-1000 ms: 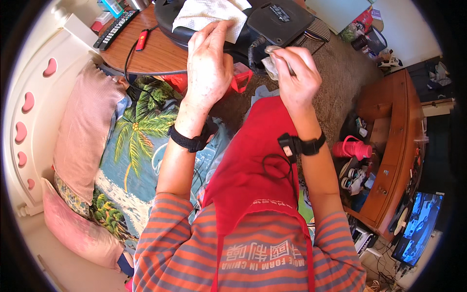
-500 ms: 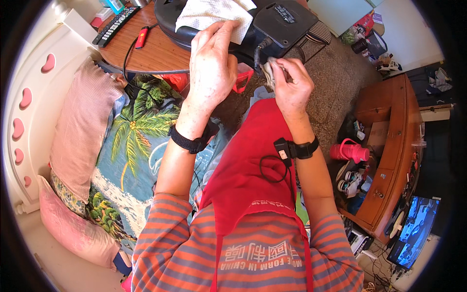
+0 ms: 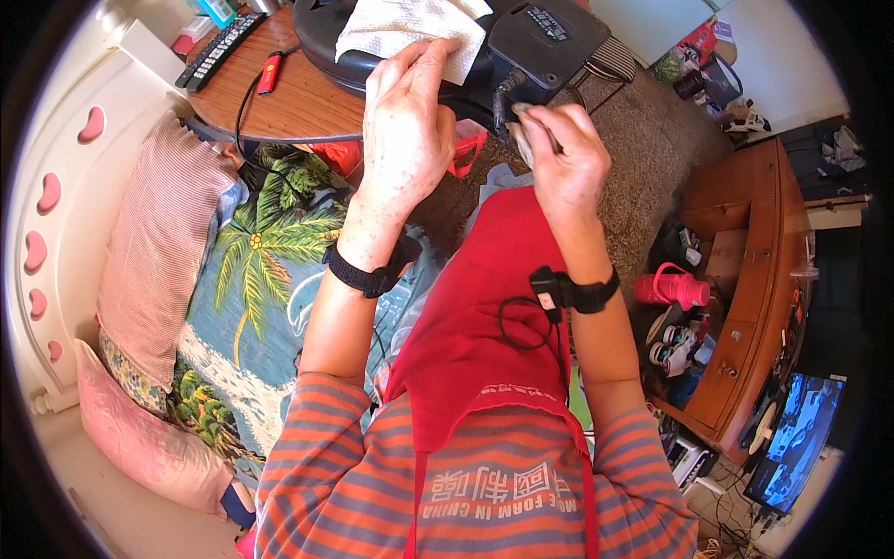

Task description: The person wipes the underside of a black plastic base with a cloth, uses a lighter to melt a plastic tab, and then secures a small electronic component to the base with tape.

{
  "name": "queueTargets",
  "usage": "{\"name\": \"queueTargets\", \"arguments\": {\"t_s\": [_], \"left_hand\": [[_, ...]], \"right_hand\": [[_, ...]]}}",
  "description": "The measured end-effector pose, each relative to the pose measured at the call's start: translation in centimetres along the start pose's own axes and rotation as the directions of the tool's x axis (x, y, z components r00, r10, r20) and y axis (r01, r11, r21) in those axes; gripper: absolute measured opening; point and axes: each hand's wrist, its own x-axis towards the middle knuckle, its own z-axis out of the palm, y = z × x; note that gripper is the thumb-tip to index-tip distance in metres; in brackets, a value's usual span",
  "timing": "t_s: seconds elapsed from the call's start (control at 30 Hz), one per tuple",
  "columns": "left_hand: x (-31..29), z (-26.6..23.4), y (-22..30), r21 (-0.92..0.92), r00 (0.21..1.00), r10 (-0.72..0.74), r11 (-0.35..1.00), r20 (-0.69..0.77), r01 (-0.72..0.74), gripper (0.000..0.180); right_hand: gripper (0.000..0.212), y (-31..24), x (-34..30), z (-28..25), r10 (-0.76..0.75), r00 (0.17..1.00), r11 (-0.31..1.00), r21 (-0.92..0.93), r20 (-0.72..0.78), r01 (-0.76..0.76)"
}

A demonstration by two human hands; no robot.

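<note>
A round black appliance (image 3: 321, 47) with a boxy black housing (image 3: 549, 51) stands on the wooden table. A textured white paper towel (image 3: 400, 30) lies on top of it. The stretched fingers of my left hand (image 3: 407, 135) rest on the towel's near edge, over the appliance rim. Out of the housing's near side comes a thick black cord (image 3: 503, 98). Beside that cord, my right hand (image 3: 568, 163) is closed on a small pale cloth (image 3: 523, 140), mostly hidden by the fingers.
On the brown table (image 3: 307, 107) lie a remote control (image 3: 221, 51) and a red lighter (image 3: 270, 73). A bed with a palm-tree cover (image 3: 261, 242) is at left. A wooden cabinet (image 3: 736, 373) with a pink bottle (image 3: 675, 289) stands at right.
My right hand has shifted slightly right and down with the cloth, its fingers now turned toward the cord. My left hand stays in place on the towel.
</note>
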Motion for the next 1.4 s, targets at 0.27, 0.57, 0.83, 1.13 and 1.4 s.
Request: {"name": "queueTargets", "arguments": {"t_s": [0.27,0.57,0.83,1.13,1.4], "left_hand": [[0.0,0.2,0.0,0.029,1.0,0.007,1.0,-0.018,-0.007,0.07],[-0.1,0.4,0.2,0.077,1.0,0.01,0.997,0.011,-0.011,0.068],[-0.1,0.4,0.7,0.086,1.0,-0.011,0.996,0.027,0.009,0.069],[-0.3,0.3,0.7,0.108,0.998,-0.038,0.994,0.046,0.033,0.072],[-0.2,0.3,0.6,0.119,0.998,-0.025,0.993,0.054,0.018,0.072]], "right_hand": [[0.016,0.3,-1.2,-3.2,-0.007,1.0,0.998,0.062,-0.011,0.008],[0.017,-1.3,0.4,-1.9,-0.167,0.95,0.926,-0.29,0.265,0.243],[0.026,1.3,0.0,-5.3,-0.052,0.99,0.998,0.043,0.134,0.047],[0.023,-0.6,0.5,-3.0,-0.11,0.945,0.986,-0.085,0.307,0.142],[0.037,-0.4,-0.3,-4.4,-0.031,0.993,0.987,0.157,0.116,0.013]]}}
